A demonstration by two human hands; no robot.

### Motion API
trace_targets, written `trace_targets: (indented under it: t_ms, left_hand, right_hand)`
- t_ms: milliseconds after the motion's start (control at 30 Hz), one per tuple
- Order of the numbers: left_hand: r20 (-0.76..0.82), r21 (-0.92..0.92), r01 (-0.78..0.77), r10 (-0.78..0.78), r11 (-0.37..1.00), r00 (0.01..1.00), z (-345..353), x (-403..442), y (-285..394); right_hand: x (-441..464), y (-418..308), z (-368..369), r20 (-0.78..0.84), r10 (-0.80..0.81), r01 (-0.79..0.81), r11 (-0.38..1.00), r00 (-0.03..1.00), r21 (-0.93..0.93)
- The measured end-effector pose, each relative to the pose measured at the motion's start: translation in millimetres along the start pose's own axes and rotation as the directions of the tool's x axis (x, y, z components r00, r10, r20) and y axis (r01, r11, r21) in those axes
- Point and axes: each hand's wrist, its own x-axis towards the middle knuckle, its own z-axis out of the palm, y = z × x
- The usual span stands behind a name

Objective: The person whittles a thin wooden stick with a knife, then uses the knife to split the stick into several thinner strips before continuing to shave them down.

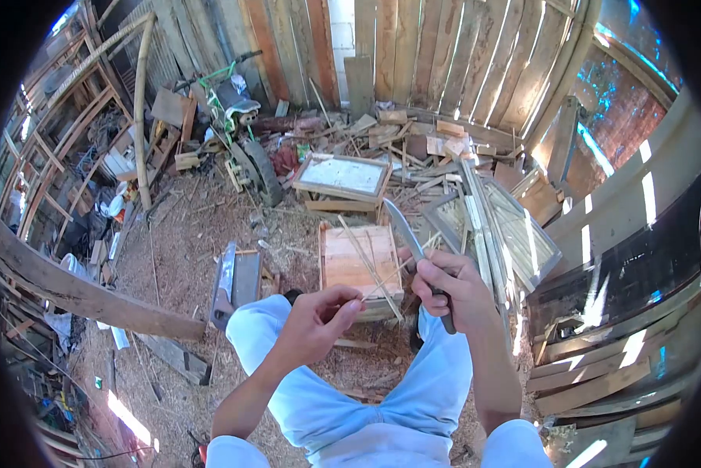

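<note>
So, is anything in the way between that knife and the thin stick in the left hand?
Nothing visible is. The right hand holds the knife, whose blade appears to cross the thin stick; whether they touch is unclear. The left hand pinches the stick away from the blade.

No legible lettering anywhere

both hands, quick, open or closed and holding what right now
Left hand: closed, pinching a thin stick.
Right hand: closed, gripping a knife.
</note>
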Motion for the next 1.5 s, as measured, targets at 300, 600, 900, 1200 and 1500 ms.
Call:
trace_targets:
  t_ms: [300, 600, 900, 1200, 1500]
  left_hand:
    - [-0.087, 0.038, 0.026, -0.023, 0.999, 0.996, 18, -18, -39]
    - [-0.194, 0.388, -0.041, 0.126, 0.921, 0.973, 27, -30, -32]
    - [-0.269, 0.449, -0.002, 0.138, 0.893, 0.953, 14, -28, -52]
    - [-0.319, 0.452, 0.06, 0.099, 0.89, 0.943, -2, -26, -59]
    - [-0.24, 0.461, -0.055, 0.184, 0.886, 0.953, 13, -30, -51]
  right_hand:
    - [-13, 65, 2, 0.071, 0.192, -0.193, 0.981, 0.979, 0.008]
    - [-14, 69, -3, 0.02, 0.235, -0.236, 0.971, 0.972, 0.048]
    - [14, 76, -1, -0.134, 0.216, -0.228, 0.97, 0.967, -0.088]
    - [16, 40, -38, -0.278, -0.001, -0.009, 0.999, 0.961, -0.037]
    - [11, 75, -7, -0.058, 0.219, -0.216, 0.975, 0.974, 0.047]
